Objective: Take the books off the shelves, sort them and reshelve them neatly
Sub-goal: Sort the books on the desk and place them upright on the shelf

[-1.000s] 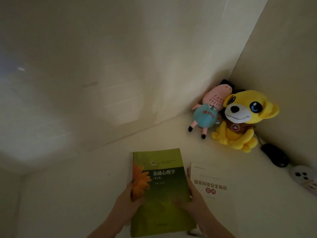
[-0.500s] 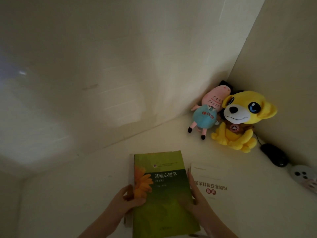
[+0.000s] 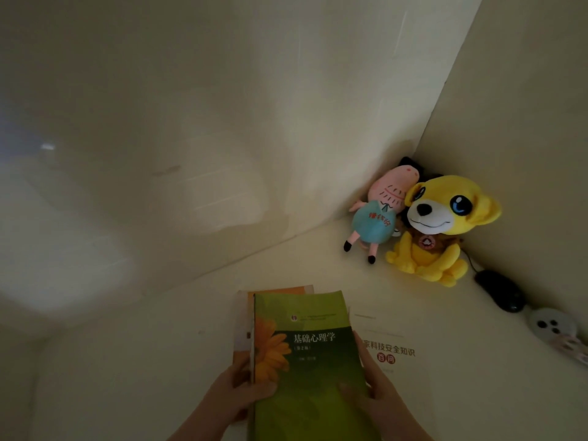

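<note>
- green book (image 3: 311, 354) lower centre, over orange book (image 3: 276, 289) that peeks out top-left; likely being squared into a sorted stack
- left hand (image 3: 235, 393) grips its left edge, thumb on cover; right hand (image 3: 378, 389) clasps right edge
- white booklet (image 3: 391, 342) flat just right

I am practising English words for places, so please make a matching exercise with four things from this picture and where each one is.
Things:
1. green book
2. white book
3. yellow plush dog
4. black mouse

Places:
A. in the far corner
B. by the right wall, nearer than the dog
C. held by left hand and right hand
D. lying flat, right of the green book

Pairs: 1-C, 2-D, 3-A, 4-B
</note>
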Motion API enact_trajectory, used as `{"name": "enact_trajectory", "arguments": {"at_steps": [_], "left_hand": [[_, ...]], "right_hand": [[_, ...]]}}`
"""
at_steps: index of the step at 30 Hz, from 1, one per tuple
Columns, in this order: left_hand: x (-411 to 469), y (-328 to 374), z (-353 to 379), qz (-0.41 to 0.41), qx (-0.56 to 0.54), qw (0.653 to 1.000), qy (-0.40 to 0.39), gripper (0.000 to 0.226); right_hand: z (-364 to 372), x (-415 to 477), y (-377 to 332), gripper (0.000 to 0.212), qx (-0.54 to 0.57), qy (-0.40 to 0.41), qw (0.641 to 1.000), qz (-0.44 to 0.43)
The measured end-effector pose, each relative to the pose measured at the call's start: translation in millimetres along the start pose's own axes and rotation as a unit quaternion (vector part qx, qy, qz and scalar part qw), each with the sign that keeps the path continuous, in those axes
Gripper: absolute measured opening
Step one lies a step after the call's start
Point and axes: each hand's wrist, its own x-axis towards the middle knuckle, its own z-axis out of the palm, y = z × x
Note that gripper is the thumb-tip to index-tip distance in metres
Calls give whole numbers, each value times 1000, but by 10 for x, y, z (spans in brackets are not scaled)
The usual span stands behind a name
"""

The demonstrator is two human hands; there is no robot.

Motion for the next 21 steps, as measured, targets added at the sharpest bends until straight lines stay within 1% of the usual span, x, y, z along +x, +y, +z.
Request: {"name": "enact_trajectory", "arguments": {"at_steps": [2, 5, 7, 8, 10, 11, 12, 13, 14, 17, 20, 21], "left_hand": [[-34, 42, -2, 16, 15, 999, 30, 110], [-174, 186, 38, 56, 45, 997, 31, 114], [-306, 327, 66, 76, 45, 996, 30, 112], [-384, 400, 70, 89, 34, 995, 22, 111], [-567, 562, 92, 121, 22, 992, 15, 114], [-649, 658, 99, 137, 14, 990, 22, 118], [-723, 754, 84, 153, 11, 988, 34, 120], [-824, 870, 89, 166, 13, 985, 46, 120], [-924, 986, 87, 183, 11, 982, 48, 118], [-1266, 1293, 85, 235, 24, 970, 60, 115], [-1618, 1502, 83, 279, 33, 956, 83, 115], [-1723, 1546, 75, 295, 36, 951, 92, 116]], "right_hand": [[-41, -22, -50, 94, -23, -2, 1000, -19], [-98, -55, -195, 92, -28, 0, 999, -45], [-131, -92, -402, 92, -19, 3, 999, -47], [-146, -105, -527, 95, -15, -2, 998, -54], [-186, -130, -783, 115, -10, -18, 998, -51], [-206, -160, -935, 118, 2, -23, 998, -50], [-207, -203, -1089, 108, 17, -20, 998, -59], [-207, -253, -1234, 99, 30, -17, 996, -80], [-193, -318, -1383, 97, 30, -14, 994, -105], [-144, -486, -1752, 108, 40, -17, 985, -169], [-92, -664, -2084, 111, 72, -42, 972, -218], [-74, -699, -2161, 112, 79, -37, 967, -239]]}}
